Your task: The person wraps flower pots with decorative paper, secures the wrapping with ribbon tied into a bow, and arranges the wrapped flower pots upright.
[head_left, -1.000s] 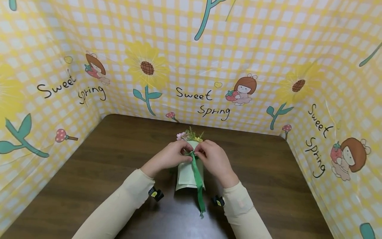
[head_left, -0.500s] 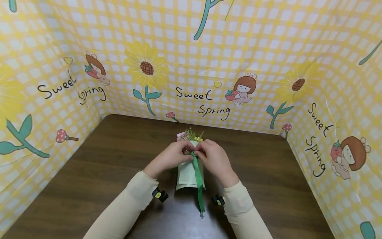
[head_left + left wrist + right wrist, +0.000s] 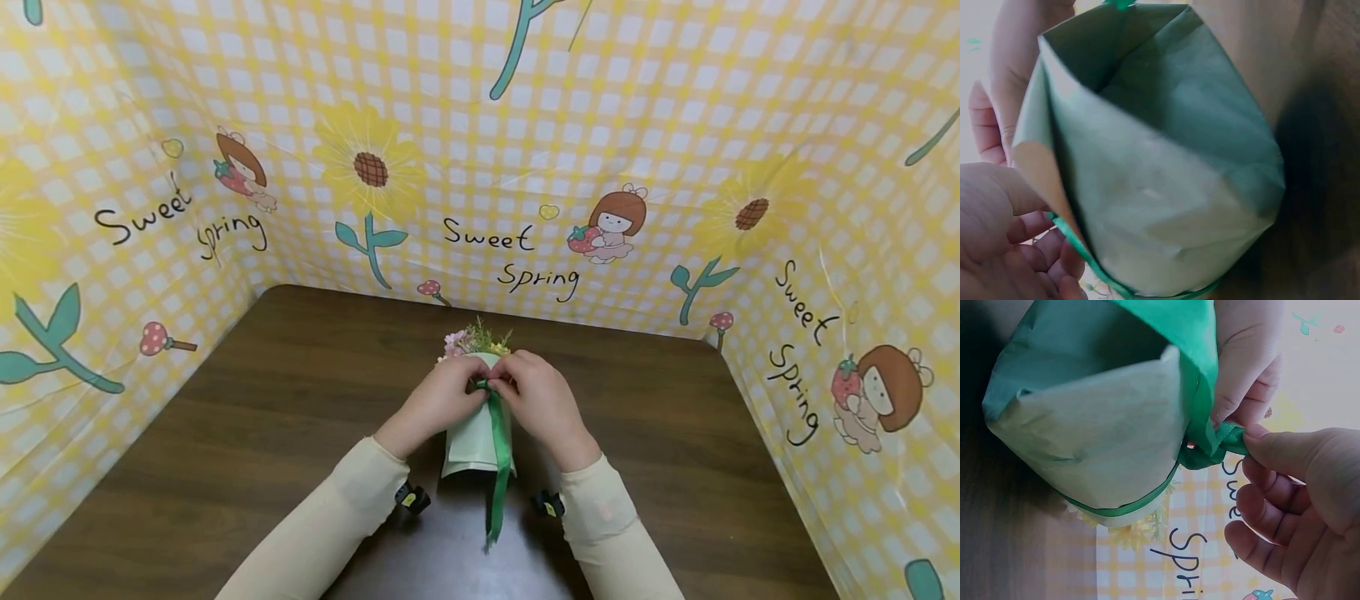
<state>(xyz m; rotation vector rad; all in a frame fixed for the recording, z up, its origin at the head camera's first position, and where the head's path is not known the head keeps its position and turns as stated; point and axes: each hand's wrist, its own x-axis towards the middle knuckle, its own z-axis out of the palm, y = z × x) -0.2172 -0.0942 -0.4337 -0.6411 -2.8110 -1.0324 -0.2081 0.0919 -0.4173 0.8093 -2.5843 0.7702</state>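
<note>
A small bouquet wrapped in pale green paper (image 3: 468,446) lies mid-table, its bottom end towards me. Pink flowers (image 3: 454,342) and green sprigs poke out at the far end. A green ribbon (image 3: 498,454) circles the wrap, and one long tail hangs down over the paper. My right hand (image 3: 546,404) pinches a short piece of ribbon between thumb and forefinger, plain in the right wrist view. Close against it, my left hand (image 3: 446,396) pinches the ribbon by the knot, its fingertips partly hidden. The left wrist view looks into the paper's open end (image 3: 1166,94).
The dark wooden table (image 3: 315,400) is enclosed on three sides by a yellow checked cloth (image 3: 480,150) with printed flowers and lettering. Black wrist cameras sit under both cuffs, one at the left wrist (image 3: 412,498) and one at the right (image 3: 549,504).
My left hand and forearm have shifted a little to the right, rolling over the knot. The lower end of the ribbon tail has swung left. The right hand stays nearly still.
</note>
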